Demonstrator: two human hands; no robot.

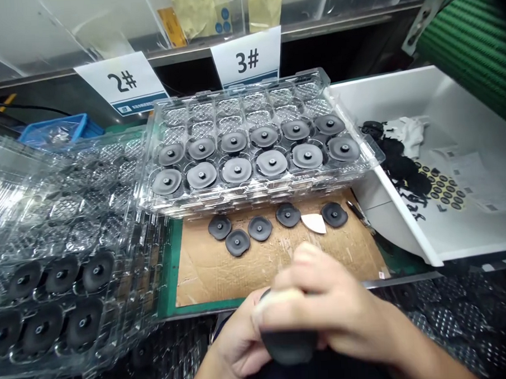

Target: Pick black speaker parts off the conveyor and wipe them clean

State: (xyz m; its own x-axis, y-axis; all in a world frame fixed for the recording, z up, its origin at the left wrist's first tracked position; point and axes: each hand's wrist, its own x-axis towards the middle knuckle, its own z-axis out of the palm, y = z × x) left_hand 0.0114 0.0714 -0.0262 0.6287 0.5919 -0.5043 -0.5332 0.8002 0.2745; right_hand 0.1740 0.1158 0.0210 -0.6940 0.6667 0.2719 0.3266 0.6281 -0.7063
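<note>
Both hands are together in front of the cardboard sheet (pixel 206 270), around a black rounded part (pixel 289 349). My left hand (pixel 238 344) grips it from the left side, thumb against its edge. My right hand (pixel 325 303) is closed over its top, fingers bent and blurred by motion; anything else in those fingers is hidden. On the cardboard lie several black rounded discs (pixel 260 228), each with a small central post. Among them is a white wedge-shaped piece (pixel 314 223).
Behind the cardboard, stacked clear trays (pixel 253 184) hold two rows of discs. More clear trays (pixel 68 292) with discs stand at left. A white bin (pixel 405 222) with black scraps and stickers is at right, a pen-like tool (pixel 360 215) beside it. A blue box (pixel 80 129) sits back left.
</note>
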